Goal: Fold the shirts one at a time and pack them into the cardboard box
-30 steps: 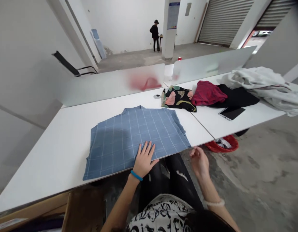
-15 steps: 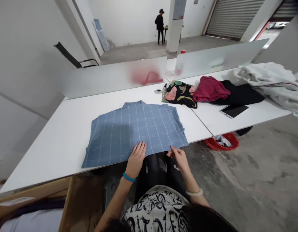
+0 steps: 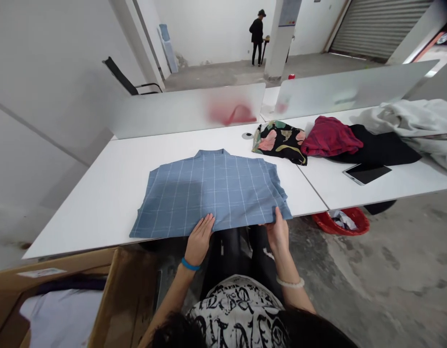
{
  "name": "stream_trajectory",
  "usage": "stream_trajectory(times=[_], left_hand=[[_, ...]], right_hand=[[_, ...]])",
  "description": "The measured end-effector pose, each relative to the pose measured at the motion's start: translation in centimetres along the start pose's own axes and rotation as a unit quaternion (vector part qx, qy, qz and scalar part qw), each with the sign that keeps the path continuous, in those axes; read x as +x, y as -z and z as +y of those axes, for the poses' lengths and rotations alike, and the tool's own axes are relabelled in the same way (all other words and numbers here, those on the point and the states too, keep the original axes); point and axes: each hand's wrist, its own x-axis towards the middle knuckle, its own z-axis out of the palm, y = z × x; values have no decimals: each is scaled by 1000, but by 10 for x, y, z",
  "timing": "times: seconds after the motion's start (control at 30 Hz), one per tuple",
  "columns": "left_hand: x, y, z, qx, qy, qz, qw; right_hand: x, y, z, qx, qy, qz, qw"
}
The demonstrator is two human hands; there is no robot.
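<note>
A blue shirt [image 3: 216, 186] with a white windowpane check lies spread, back side up, on the white table, its collar pointing away from me. Its lower edge runs along the table's front edge. My left hand [image 3: 200, 235] rests flat on that edge near the middle, fingers stretched out over the cloth. At the lower right corner, my right hand [image 3: 278, 231] pinches the shirt, thumb on top and the fingers beneath, mostly hidden.
Right of the shirt lie a floral cloth [image 3: 280, 143], a dark red garment [image 3: 332, 137], a black cloth [image 3: 381, 145], a phone [image 3: 367, 173] and white fabric [image 3: 419, 118]. Frosted dividers [image 3: 187, 108] stand behind. An open carton [image 3: 127, 295] and a red basket [image 3: 361, 227] are below. A person [image 3: 257, 37] stands far back.
My right hand has moved right along the hem to the shirt's corner and now grips it there. The left hand stays on the hem. The camera view has shifted slightly.
</note>
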Motion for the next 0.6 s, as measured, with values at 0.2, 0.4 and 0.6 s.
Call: stream_trajectory(times=[0.2,0.4,0.6], left_hand=[[17,26,2,-19,51,-59,997],[72,23,-19,-121,168,-136,969],[89,4,-36,-401,326,-102,850]], right_hand=[[4,-8,7,40,54,53,996],[-3,-44,-6,33,81,53,995],[-9,-123,-12,-36,143,-18,989]])
